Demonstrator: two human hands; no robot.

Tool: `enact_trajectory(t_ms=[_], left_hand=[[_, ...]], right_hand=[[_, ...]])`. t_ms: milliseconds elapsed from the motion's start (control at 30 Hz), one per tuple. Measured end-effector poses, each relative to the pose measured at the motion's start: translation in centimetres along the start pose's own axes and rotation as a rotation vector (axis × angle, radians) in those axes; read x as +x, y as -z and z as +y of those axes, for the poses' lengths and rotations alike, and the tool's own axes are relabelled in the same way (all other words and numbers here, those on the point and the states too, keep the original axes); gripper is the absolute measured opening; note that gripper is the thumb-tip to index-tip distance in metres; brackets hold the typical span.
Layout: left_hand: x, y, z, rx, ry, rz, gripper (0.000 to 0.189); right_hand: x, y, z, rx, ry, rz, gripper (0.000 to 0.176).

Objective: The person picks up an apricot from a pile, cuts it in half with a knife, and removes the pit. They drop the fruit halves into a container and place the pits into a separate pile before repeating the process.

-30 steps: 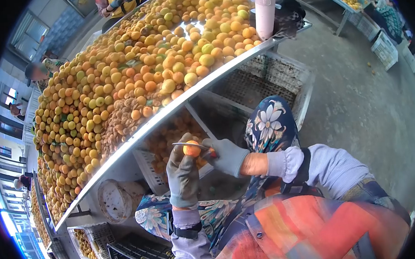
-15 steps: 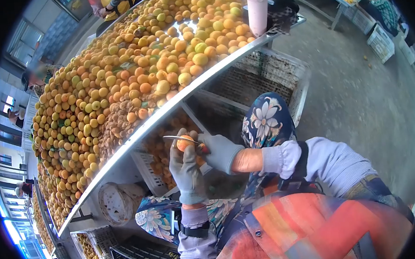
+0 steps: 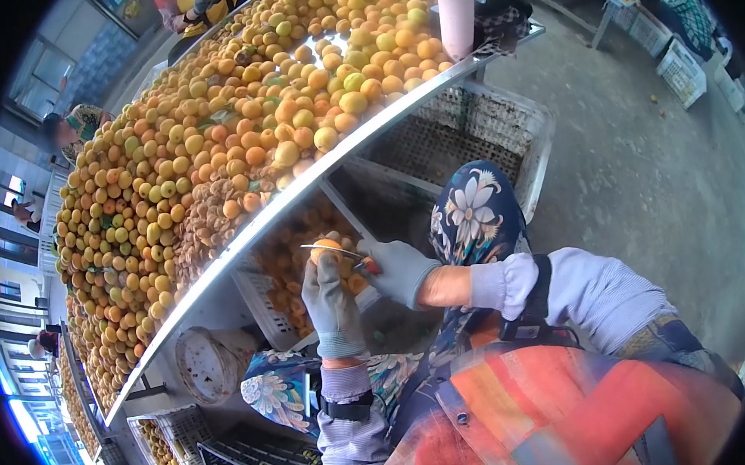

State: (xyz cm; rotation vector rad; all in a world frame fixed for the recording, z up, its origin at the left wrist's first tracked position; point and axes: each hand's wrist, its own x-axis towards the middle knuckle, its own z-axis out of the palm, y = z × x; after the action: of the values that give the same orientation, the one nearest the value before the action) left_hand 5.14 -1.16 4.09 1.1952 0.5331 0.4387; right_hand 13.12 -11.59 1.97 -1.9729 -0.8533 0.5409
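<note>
An orange apricot (image 3: 326, 251) is pinched in the gloved fingers of my left hand (image 3: 333, 309). My right hand (image 3: 399, 272), also in a grey glove, is closed round the red handle of a knife (image 3: 339, 251). Its thin blade lies across the apricot, the tip pointing left. Both hands are in front of the metal table edge, over a white crate (image 3: 261, 305) holding apricot pieces. On the table (image 3: 300, 189) above them are heaped whole apricots (image 3: 202, 141), with a pile of brownish pieces (image 3: 209, 216) near the rim.
A pink bottle (image 3: 457, 15) stands at the table's right corner beside a dark cloth. Below that corner is a large crate (image 3: 534, 130). A white bucket (image 3: 211, 365) and more crates (image 3: 167, 445) are at lower left. Other people (image 3: 201, 7) are around the table's far side.
The apricot has been turned in my left fingers, and the knife blade now lies flatter across its upper part. Both hands stay in nearly the same place.
</note>
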Motion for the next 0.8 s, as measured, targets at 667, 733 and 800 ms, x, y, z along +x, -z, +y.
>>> enact_trajectory(t_ms=[667, 733, 800], left_hand=[[-0.1, -0.4, -0.6, 0.002, 0.019, -0.003, 0.042], [0.3, -0.1, -1.9, 0.044, 0.038, 0.018, 0.041], [0.4, -0.5, -2.2, 0.082, 0.06, 0.045, 0.041]], right_hand=[[-0.1, -1.1, 1.3, 0.055, 0.003, 0.085, 0.019], [-0.3, -2.8, 2.2, 0.062, 0.005, 0.143, 0.02], [-0.3, -2.6, 2.1, 0.065, 0.007, 0.193, 0.022]])
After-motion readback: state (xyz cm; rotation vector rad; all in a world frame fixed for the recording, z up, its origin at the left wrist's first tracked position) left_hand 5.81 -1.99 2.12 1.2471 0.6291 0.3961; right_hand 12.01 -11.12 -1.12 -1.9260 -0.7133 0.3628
